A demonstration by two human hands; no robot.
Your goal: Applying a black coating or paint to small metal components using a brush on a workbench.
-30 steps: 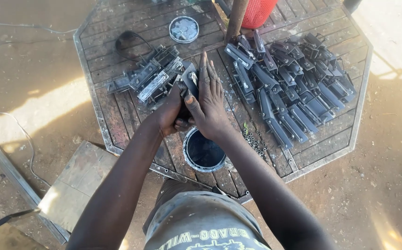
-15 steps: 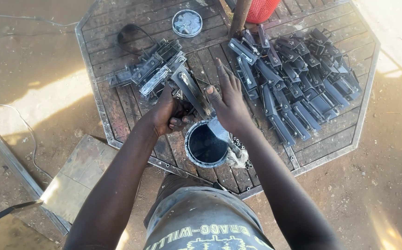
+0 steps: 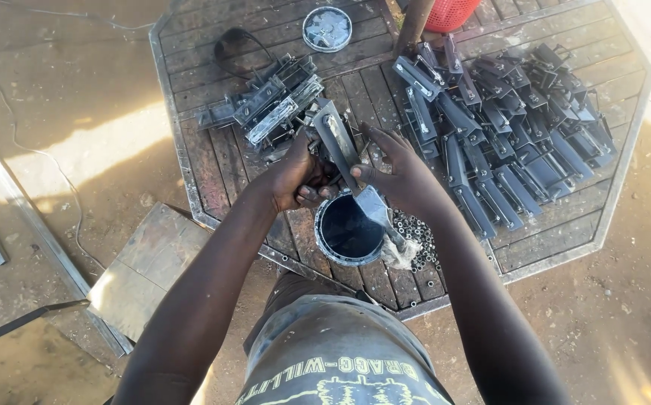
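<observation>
My left hand (image 3: 295, 176) grips the lower end of a long grey metal bracket (image 3: 333, 135), which points up and away from me. My right hand (image 3: 408, 180) is closed beside it on the handle of a paintbrush (image 3: 376, 208). The brush's metal ferrule and pale bristles slant down over the right rim of a round can (image 3: 319, 225) of black liquid. Both hands meet just above the can, near the table's front edge.
The octagonal slatted table (image 3: 565, 217) carries a big heap of dark metal brackets (image 3: 505, 127) on the right and a smaller heap (image 3: 273, 97) on the left. A round lid (image 3: 327, 28), red basket (image 3: 449, 11), black strap (image 3: 231, 45) and small nuts (image 3: 419, 232) also lie there. A metal sheet (image 3: 145, 262) rests on the ground.
My hands have come apart from a tight clasp. The bracket now sticks out above my left hand, and the brush has swung down over the can's right rim.
</observation>
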